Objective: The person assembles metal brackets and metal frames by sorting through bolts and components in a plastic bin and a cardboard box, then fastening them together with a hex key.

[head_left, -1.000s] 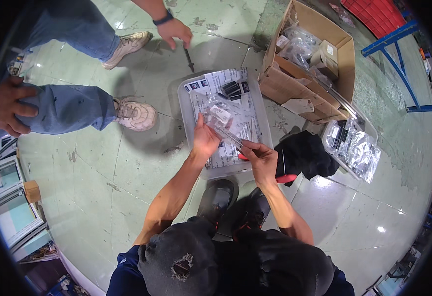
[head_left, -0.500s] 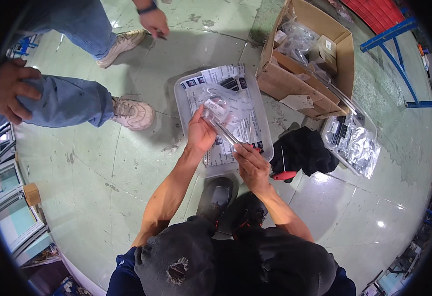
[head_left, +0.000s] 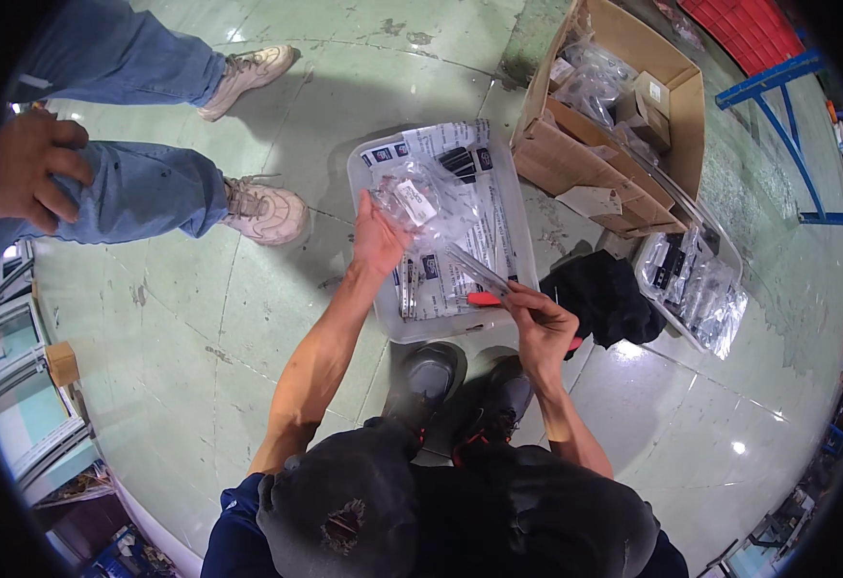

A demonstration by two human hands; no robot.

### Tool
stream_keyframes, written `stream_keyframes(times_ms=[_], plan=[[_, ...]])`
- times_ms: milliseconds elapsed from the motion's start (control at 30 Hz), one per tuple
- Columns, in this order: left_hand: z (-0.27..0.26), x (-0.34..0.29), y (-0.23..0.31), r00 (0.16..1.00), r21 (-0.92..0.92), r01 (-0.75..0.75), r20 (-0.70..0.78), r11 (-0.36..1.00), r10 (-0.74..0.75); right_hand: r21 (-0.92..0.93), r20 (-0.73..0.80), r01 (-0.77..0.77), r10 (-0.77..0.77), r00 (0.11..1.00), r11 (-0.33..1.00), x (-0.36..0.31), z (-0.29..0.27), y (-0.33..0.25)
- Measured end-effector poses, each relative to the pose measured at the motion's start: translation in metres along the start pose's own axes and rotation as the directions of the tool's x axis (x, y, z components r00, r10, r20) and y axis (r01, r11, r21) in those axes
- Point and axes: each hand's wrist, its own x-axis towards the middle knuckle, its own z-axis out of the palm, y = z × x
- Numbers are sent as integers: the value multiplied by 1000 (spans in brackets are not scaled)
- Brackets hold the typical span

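My left hand (head_left: 380, 238) is closed on the edge of a clear plastic bag (head_left: 445, 210) with a white label, above a translucent tray (head_left: 445, 331). My right hand (head_left: 543, 332) pinches one end of a narrow metal strip (head_left: 477, 269). The strip slants over the tray, its far end close to the bag. Beneath it in the tray lie a red-handled tool (head_left: 484, 300), thin metal pieces (head_left: 409, 287) and several black parts (head_left: 457, 164) on printed paper. Another red handle shows partly behind my right hand.
Right of the tray are a black cloth (head_left: 606, 299) and a second tray (head_left: 696, 332) with bagged parts. An open cardboard box (head_left: 575, 178) stands behind them, near a blue metal frame (head_left: 778, 116). At the left, another person's shoe (head_left: 265, 212) and hand (head_left: 38, 173) show.
My right hand has moved right with the metal strip, away from my left hand. The bag has shifted slightly left and away from me. The other person's far hand has left the view.
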Motion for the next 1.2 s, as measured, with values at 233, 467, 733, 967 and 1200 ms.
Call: stream_keyframes(times_ms=[233,467,733,967,1200], plan=[[-2,10,7,993,270,68,-112,960,-39,-56,-106,-124,118,987,991,-10,-24,4],[10,14,35,994,625,64,-108,778,5,-216,-87,-77,60,994,973,-11,-19,12],[5,12,37,998,668,52,-48,742,-26,-281,-1,24,-25,1000,959,-5,-11,9],[15,-6,40,982,714,-74,172,696,-72,-369,-38,1,-17,999,929,-10,-11,9],[26,-23,53,976,884,-139,200,446,-92,-437,33,120,-118,992,891,-14,-10,6]])
